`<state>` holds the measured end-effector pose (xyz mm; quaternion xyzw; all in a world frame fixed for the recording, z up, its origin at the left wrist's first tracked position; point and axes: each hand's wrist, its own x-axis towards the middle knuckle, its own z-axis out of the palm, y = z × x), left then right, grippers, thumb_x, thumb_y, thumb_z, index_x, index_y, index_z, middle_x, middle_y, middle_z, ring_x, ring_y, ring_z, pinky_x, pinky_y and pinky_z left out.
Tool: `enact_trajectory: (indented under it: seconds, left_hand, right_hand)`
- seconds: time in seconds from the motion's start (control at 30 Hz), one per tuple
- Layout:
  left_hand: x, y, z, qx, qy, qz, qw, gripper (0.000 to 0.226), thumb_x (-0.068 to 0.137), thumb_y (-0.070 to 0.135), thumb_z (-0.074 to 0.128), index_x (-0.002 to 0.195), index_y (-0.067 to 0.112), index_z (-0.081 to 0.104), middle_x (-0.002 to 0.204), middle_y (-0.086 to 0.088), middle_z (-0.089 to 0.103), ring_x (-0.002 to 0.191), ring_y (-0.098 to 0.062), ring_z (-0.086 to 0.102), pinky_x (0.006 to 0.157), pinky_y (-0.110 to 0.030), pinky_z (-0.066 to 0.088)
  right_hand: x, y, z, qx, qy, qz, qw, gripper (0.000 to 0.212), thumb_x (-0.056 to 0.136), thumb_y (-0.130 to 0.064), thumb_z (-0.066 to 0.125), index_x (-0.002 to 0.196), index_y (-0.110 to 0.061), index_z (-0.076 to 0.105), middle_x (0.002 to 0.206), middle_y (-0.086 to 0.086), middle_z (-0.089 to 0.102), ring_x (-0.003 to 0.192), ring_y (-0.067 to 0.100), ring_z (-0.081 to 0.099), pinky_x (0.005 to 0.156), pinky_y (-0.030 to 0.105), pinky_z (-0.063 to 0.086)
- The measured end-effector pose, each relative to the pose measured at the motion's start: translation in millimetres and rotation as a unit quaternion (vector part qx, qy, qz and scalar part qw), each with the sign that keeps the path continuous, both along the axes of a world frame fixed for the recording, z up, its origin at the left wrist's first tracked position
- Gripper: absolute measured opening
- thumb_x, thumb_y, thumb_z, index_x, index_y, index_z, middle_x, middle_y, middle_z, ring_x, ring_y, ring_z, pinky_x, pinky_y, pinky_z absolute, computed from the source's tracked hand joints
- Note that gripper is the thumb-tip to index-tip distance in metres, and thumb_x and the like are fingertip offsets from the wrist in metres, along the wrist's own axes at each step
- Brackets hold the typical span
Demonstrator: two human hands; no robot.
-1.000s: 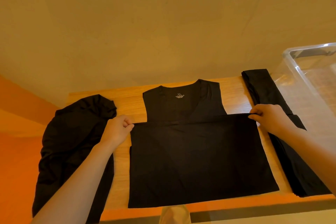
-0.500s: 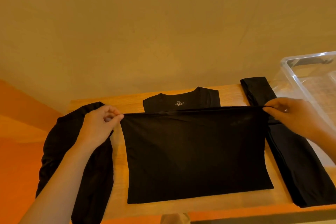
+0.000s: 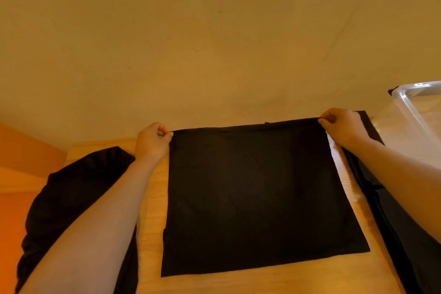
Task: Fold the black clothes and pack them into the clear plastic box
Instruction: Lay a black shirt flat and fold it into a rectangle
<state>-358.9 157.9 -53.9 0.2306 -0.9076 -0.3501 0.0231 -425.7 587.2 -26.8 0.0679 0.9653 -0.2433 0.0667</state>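
While the left hand (image 3: 152, 142) and right hand (image 3: 340, 126) each pinch a far corner of the shirt (image 3: 257, 196) on the counter (image 3: 152, 222), its neckline is hidden; the box (image 3: 415, 112) is cut off at right.

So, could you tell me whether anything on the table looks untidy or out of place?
Only the crumpled black garment on the left, lying in an unfolded heap. The shirt both hands hold by its far corners lies flat and square.
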Motion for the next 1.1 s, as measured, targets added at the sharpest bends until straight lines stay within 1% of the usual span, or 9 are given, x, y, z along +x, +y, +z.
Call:
enact_trajectory:
  seconds: [0.1,0.17,0.27,0.4,0.47,0.53,0.6,0.83,1.1]
  left_hand:
    - [-1.8,3.7,-20.6,-0.012,0.012,0.023,1.0,0.006,0.092,0.02,0.061,0.09,0.015,0.058,0.086,0.0,0.061,0.08,-0.017,0.058,0.064,-0.026,0.041]
    - [-1.5,4.0,-27.4,-0.041,0.032,0.021,0.998,0.008,0.093,0.023,0.059,0.092,0.015,0.058,0.089,-0.002,0.061,0.083,-0.02,0.059,0.065,-0.031,0.043]
    - [5.3,12.1,-31.4,-0.138,0.056,0.006,0.989,0.024,0.095,0.026,0.055,0.113,0.011,0.057,0.115,-0.008,0.059,0.107,-0.027,0.055,0.088,-0.039,0.041]
    - [23.5,55.1,-26.2,-0.181,0.093,-0.137,0.969,0.046,0.098,0.035,0.047,0.136,0.01,0.046,0.146,-0.009,0.041,0.135,-0.026,0.036,0.109,-0.039,0.025]
    - [36.1,74.9,-31.4,-0.216,0.072,-0.228,0.947,0.055,0.099,0.045,0.041,0.146,0.016,0.034,0.156,-0.005,0.026,0.145,-0.022,0.021,0.114,-0.04,0.018]
    - [50.6,88.3,-42.1,-0.245,0.021,-0.274,0.93,0.064,0.099,0.054,0.03,0.152,0.023,0.015,0.161,-0.001,0.005,0.148,-0.018,0.002,0.117,-0.041,0.009]
    - [67.6,94.8,-53.8,-0.262,-0.028,-0.269,0.927,0.067,0.097,0.06,0.019,0.152,0.026,0.004,0.161,0.001,-0.005,0.148,-0.017,-0.008,0.12,-0.042,0.003]
    - [122.3,100.7,-62.8,-0.296,-0.05,-0.261,0.917,0.07,0.095,0.064,0.016,0.153,0.025,0.012,0.161,-0.001,0.005,0.148,-0.018,-0.001,0.118,-0.043,0.003]
    - [146.4,110.9,-51.6,-0.279,-0.035,-0.249,0.927,0.07,0.095,0.063,0.015,0.153,0.025,0.009,0.161,-0.001,0.001,0.148,-0.016,-0.005,0.12,-0.043,0.002]
  right_hand:
    - [1.5,-6.0,-22.2,0.045,0.025,0.007,0.999,0.02,0.096,-0.021,0.055,0.107,-0.007,0.064,0.092,0.01,0.065,0.081,0.024,0.062,0.073,0.037,0.052]
    - [5.9,-8.7,-31.6,0.075,0.065,0.023,0.995,0.024,0.095,-0.022,0.055,0.112,-0.006,0.062,0.107,0.013,0.064,0.094,0.029,0.061,0.081,0.044,0.052]
    - [15.4,-13.1,-41.4,0.122,0.138,0.068,0.981,0.035,0.094,-0.022,0.055,0.123,-0.003,0.055,0.129,0.016,0.055,0.116,0.035,0.052,0.096,0.049,0.043]
    - [39.5,-39.1,-48.9,0.12,0.116,0.166,0.972,0.048,0.098,-0.031,0.048,0.142,-0.013,0.041,0.152,0.008,0.033,0.139,0.027,0.032,0.114,0.046,0.024]
    - [54.6,-55.3,-57.0,0.13,0.089,0.208,0.965,0.055,0.1,-0.043,0.037,0.149,-0.021,0.029,0.159,0.002,0.018,0.146,0.021,0.015,0.118,0.041,0.011]
    - [71.3,-65.1,-67.1,0.141,0.051,0.217,0.965,0.061,0.097,-0.054,0.019,0.153,-0.029,0.014,0.161,-0.004,0.004,0.148,0.015,-0.001,0.12,0.04,0.0]
    - [88.0,-66.7,-75.5,0.151,0.021,0.201,0.968,0.063,0.094,-0.058,0.007,0.152,-0.033,0.004,0.16,-0.008,-0.005,0.146,0.01,-0.012,0.12,0.04,-0.006]
    - [145.6,-55.8,-78.6,0.17,0.014,0.182,0.968,0.063,0.095,-0.06,0.005,0.152,-0.034,0.0,0.16,-0.009,-0.008,0.145,0.008,-0.017,0.119,0.041,-0.009]
    - [178.5,-58.6,-72.0,0.136,0.03,0.16,0.977,0.062,0.096,-0.058,0.009,0.152,-0.031,0.0,0.16,-0.008,-0.008,0.146,0.009,-0.016,0.118,0.042,-0.012]
